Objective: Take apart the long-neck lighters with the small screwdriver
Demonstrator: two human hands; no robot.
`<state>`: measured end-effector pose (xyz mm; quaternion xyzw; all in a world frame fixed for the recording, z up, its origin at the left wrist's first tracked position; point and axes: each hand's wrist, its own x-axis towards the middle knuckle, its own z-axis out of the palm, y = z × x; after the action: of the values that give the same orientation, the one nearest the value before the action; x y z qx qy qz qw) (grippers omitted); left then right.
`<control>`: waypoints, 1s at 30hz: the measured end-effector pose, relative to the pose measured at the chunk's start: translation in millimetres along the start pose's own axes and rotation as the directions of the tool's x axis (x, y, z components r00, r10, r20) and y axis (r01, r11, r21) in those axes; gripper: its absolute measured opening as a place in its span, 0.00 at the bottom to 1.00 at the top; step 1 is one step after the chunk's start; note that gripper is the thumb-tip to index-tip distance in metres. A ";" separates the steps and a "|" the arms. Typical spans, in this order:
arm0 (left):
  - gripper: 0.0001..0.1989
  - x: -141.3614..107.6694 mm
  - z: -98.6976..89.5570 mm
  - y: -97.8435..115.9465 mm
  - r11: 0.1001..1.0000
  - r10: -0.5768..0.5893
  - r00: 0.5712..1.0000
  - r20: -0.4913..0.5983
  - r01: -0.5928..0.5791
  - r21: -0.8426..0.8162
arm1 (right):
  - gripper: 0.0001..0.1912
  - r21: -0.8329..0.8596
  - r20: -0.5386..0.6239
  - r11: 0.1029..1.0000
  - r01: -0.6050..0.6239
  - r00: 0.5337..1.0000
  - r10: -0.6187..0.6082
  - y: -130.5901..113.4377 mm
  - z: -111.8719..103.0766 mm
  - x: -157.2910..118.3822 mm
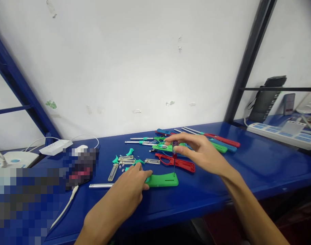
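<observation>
On the blue table lies a green long-nosed lighter [163, 180], its metal tube pointing left. My left hand [133, 182] grips the middle of it and hides the trigger area. Above the handle's right end, my right hand [196, 149] pinches a screwdriver [174, 149] with a dark handle. The screwdriver stands upright, its tip at the end of the green handle. Just behind lies a red lighter shell half [183, 164]. Clear fuel tanks [113, 172] and teal triggers [130, 151] are scattered beyond my left hand.
Several more lighters, among them a red one [224, 139], lie at the back right. A white power strip [283, 134] sits far right, near a dark metal post [244, 64]. At left are a white adapter box [55, 147] and a white cable [65, 206]; part of that side is pixelated.
</observation>
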<state>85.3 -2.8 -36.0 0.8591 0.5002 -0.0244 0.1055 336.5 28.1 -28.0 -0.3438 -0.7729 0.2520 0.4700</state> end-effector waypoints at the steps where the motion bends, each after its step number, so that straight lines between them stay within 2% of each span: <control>1: 0.34 0.6 3.1 -3.6 1.000 0.028 1.000 -0.015 -0.028 -0.003 | 0.11 -0.010 -0.028 1.000 -0.001 1.000 0.001 0.8 3.1 1.3; 5: 0.32 1.9 11.4 -11.0 0.999 0.032 0.999 -0.036 -0.032 -0.014 | 0.06 0.021 -0.075 1.000 0.007 0.997 -0.006 3.2 7.9 2.5; 8: 0.32 1.8 12.8 -12.4 0.998 0.041 0.997 -0.061 -0.043 -0.034 | 0.06 -0.044 -0.100 0.997 0.058 0.993 -0.062 1.7 3.1 0.6; 10: 0.32 1.5 12.7 -13.5 0.998 0.054 0.997 -0.057 -0.056 -0.035 | 0.07 -0.056 -0.080 0.997 0.059 0.995 -0.064 -0.5 -1.9 -1.4; 14: 0.32 1.8 12.5 -16.3 0.998 0.054 0.998 -0.040 -0.056 -0.030 | 0.14 0.076 0.011 0.997 0.026 1.000 -0.026 -5.3 -10.6 -6.4; 17: 0.32 3.6 12.6 -16.1 0.998 0.060 0.997 -0.051 -0.061 -0.014 | 0.10 0.112 0.088 0.993 0.037 0.995 -0.047 -7.7 -13.7 -8.7; 21: 0.31 7.8 11.4 -13.0 0.999 0.038 0.998 -0.057 -0.036 0.035 | 0.10 0.138 0.170 0.988 0.075 0.981 -0.098 -7.3 -12.1 -7.6; 23: 0.30 10.3 10.5 -12.5 0.998 0.036 0.997 -0.064 -0.033 0.046 | 0.10 0.133 0.171 0.988 0.080 0.980 -0.102 -5.1 -9.6 -5.9; 27: 0.29 12.8 8.9 -12.7 0.998 0.047 0.997 -0.060 -0.044 0.047 | 0.10 0.098 0.078 0.993 0.072 0.994 -0.080 0.1 -6.6 -3.2; 30: 0.29 12.1 7.3 -11.2 0.999 0.026 0.998 -0.053 -0.024 0.036 | 0.10 0.167 0.115 0.980 0.104 0.986 -0.125 -0.4 -7.6 -3.9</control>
<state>82.2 11.3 -46.7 0.8674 0.4915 -0.0092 0.0772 344.4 25.3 -26.6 -0.2434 -0.7965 0.3067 0.4607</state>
